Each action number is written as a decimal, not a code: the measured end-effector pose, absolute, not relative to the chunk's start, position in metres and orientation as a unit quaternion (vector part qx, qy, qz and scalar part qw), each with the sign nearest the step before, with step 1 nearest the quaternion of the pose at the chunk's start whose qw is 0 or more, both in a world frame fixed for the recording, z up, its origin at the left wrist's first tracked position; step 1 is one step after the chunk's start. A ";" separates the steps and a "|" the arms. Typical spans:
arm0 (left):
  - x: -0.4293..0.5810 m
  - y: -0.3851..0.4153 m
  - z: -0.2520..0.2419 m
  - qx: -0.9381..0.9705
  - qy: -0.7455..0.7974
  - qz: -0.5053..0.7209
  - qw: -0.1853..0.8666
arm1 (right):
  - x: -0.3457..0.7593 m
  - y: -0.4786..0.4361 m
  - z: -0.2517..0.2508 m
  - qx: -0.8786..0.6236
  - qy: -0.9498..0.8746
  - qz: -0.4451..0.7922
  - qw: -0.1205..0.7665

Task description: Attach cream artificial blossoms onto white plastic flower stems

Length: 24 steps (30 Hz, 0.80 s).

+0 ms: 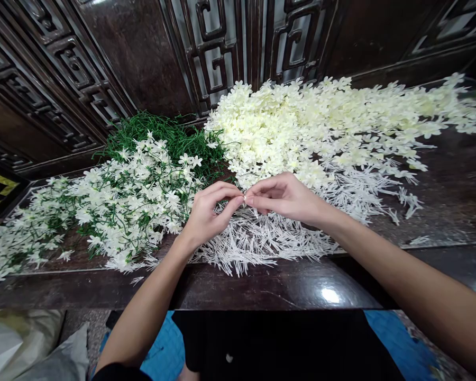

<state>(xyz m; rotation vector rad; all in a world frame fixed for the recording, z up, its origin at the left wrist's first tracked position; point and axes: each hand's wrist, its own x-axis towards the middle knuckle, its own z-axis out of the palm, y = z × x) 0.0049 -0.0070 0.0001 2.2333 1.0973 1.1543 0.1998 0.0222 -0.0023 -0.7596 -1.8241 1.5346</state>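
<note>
My left hand point(213, 210) and my right hand point(283, 198) meet fingertip to fingertip, both closed in a pinch. Between them is a small white flower piece point(245, 200), mostly hidden by the fingers. Right below the hands lies a heap of thin white stamen-like sticks point(257, 241). Behind my right hand spreads a big pile of pale yellow-white artificial blossoms point(297, 127). To the left of my left hand, white flowers on green stems point(130, 206) are heaped up.
A tangle of bare green stems point(154, 135) lies at the back. Everything rests on a dark wooden bench point(452, 185) against a carved lattice backrest point(218, 47). Pale bags point(35, 344) stand on the floor at lower left.
</note>
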 end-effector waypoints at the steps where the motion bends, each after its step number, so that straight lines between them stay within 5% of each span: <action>1: 0.005 -0.007 0.000 0.797 0.392 0.413 0.202 | 0.200 0.022 -0.002 -0.285 -0.694 0.581 0.315; 24: 0.002 -0.004 -0.004 0.702 0.515 0.450 0.197 | 0.210 0.028 0.004 -0.261 -0.681 0.596 0.336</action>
